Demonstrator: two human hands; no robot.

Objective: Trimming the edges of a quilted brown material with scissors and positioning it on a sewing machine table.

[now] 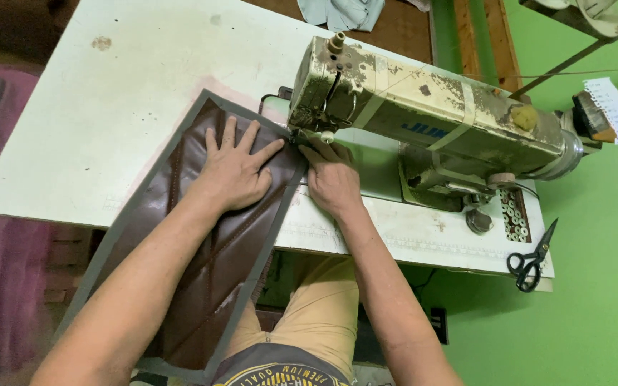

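My left hand flat, fingers spread, presses brown quilted leatherette panel with grey border on white table. Right hand pinches border at worn cream sewing machine needle. Panel seems floppy, slick; best held by edges.

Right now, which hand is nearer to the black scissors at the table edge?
Right. The right hand rests by the sewing machine's needle, on the side toward the scissors. The left hand lies flat on the brown quilted panel, farther away.
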